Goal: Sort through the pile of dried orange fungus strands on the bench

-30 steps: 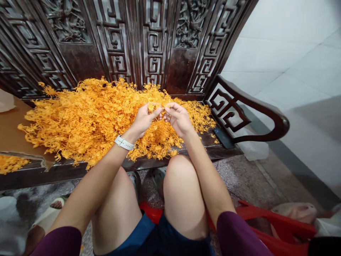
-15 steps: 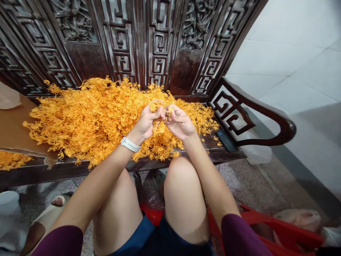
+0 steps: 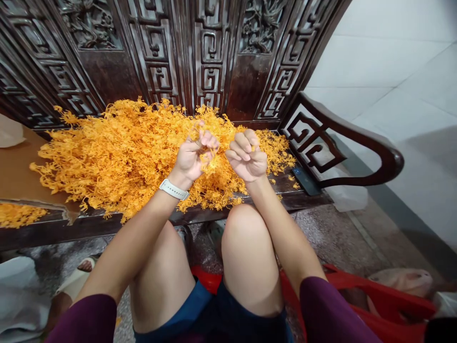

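A large heap of orange, stringy plastic-looking pieces covers much of the dark wooden bench. Over its right part is my left hand, with a pale watch strap on the wrist; its fingers are curled around an orange piece. My right hand is a short gap to the right, palm up, with fingers bent inward. A small orange bit shows between those fingers.
Behind the heap rises a carved wooden backrest. A curved armrest and a phone are at the right. Cardboard lies at the left. Below are a red plastic stool and another person's foot.
My hands, which met at the fingertips over the heap, have moved apart. My right hand has shifted right and its fingers have curled. The whole view has shifted slightly.
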`<state>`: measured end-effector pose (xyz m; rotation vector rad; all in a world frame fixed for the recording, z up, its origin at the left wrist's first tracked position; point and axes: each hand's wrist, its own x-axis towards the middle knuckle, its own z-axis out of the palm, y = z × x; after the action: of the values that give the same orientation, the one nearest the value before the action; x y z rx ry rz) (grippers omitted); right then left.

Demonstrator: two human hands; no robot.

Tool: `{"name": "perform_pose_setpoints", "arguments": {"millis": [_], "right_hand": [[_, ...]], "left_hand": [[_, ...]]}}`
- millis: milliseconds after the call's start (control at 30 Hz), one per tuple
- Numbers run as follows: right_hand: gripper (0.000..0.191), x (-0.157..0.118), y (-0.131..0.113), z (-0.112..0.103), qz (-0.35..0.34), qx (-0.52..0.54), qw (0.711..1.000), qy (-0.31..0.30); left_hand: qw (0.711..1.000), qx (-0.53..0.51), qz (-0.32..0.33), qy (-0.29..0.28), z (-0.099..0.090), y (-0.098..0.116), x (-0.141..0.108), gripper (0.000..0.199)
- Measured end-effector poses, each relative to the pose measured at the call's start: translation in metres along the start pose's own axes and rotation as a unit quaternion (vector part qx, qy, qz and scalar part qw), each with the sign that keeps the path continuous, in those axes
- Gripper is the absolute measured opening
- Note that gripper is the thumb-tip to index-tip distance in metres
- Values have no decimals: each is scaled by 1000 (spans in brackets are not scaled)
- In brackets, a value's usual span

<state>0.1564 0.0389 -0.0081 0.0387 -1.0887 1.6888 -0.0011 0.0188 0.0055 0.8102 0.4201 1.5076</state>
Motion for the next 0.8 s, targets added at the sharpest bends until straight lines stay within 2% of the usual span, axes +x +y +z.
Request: {"name": "perform_pose_setpoints", "arguments": {"millis": [100,133,200,233,267,300,333,367,433,500,600,700,800], "right_hand": [[40,-4,-1,10,5,-1,994,-111],[37,-5,0,10,29,-19,985,-169],[31,-7,4,7,92,-49,949,-298],[29,-7,5,3,109,-42,933,-339],[27,-6,6,-2,104,-21,932,-345],[26,-5,6,-6,79,9,948,-308],[25,-4,5,-11,37,41,971,-233],[24,-2,4,-15,-12,67,989,-132],[25,1,0,-21,-71,84,992,65],[28,3,-3,-22,-66,88,976,185],[35,4,-3,-18,6,83,962,259],[31,6,-2,-13,80,36,961,264],[22,8,2,-12,111,-22,957,266]], "left_hand": [[1000,12,-14,5,-1,0,1,29],[999,19,-31,-2,-1,-1,1,29],[997,30,-67,-16,-2,-2,0,28],[996,35,-79,-20,-3,-3,0,27],[996,36,-85,-18,-4,-3,0,23],[996,34,-87,-13,-5,-2,1,19],[996,27,-86,-4,-7,-1,2,15],[996,18,-86,6,-9,1,3,12],[996,-2,-87,25,-15,4,6,12],[995,-13,-88,37,-19,8,9,18],[995,-10,-93,47,-23,8,11,20],[992,49,-105,39,-22,6,9,11],[983,144,-114,2,-21,2,7,23]]}}
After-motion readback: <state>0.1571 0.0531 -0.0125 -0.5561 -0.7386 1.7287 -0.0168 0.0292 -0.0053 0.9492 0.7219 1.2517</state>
